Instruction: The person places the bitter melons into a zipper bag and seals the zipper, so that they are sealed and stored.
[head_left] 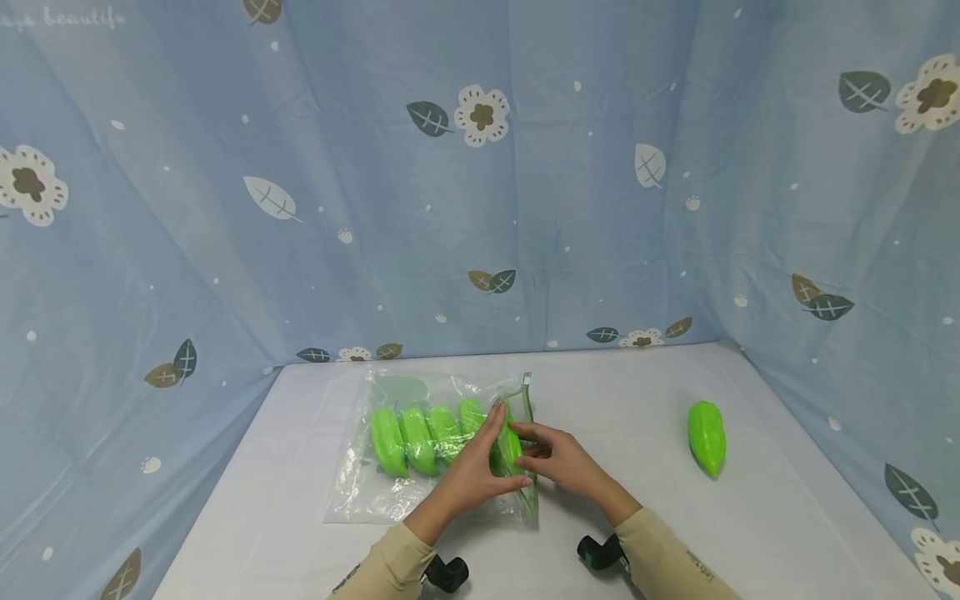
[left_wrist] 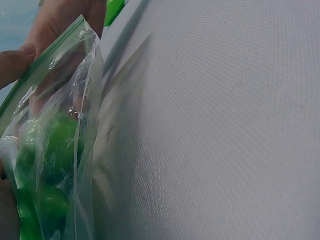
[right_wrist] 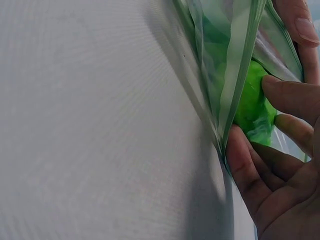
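Note:
A clear zip bag (head_left: 352, 505) with a green seal lies on the white table, its mouth to the right. Several bright green oblong fruit-like pieces (head_left: 388, 443) lie side by side inside it. My left hand (head_left: 472, 477) holds the bag near its mouth, with the thumb in front and the fingers behind. At the mouth, my right hand (head_left: 564, 458) grips another green piece (right_wrist: 254, 102) between thumb and fingers. In the right wrist view that piece sits between the two sealing strips. Plastic and fingers partly hide it.
One more green piece (head_left: 707, 438) lies alone at the right of the white table (head_left: 622, 400). A blue curtain (head_left: 555, 208) with flowers and leaves hangs behind and at both sides. Black wrist devices (head_left: 448, 575) show below both hands.

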